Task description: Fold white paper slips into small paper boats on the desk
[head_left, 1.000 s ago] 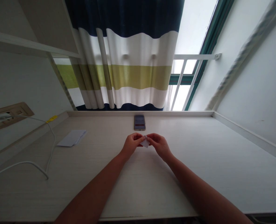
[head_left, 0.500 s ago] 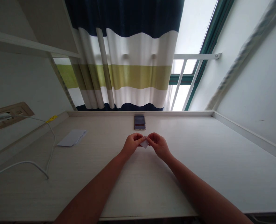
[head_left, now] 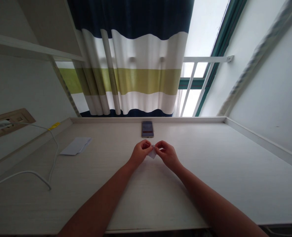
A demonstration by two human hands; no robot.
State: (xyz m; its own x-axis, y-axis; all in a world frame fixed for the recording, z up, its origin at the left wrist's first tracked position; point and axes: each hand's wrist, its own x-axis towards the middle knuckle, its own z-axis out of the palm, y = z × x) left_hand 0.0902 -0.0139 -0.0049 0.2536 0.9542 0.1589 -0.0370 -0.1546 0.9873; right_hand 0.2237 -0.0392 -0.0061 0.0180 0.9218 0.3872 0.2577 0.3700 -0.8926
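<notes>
Paper (head_left: 152,153), small, white and folded, is pinched between the left hand (head_left: 141,153) and the right hand (head_left: 168,155) above the middle of the bench (head_left: 210,171), fingers curled and close. A slack pinch could drop it; uneven pulling could tear it or spoil a crease. Phone (head_left: 147,129) lies at the far edge — top centre of the bench.

White paper (head_left: 152,154) partly hidden by hands (head_left: 140,153), phone screen (head_left: 147,129) too small to read, wall socket (head_left: 2,126) cut off
</notes>
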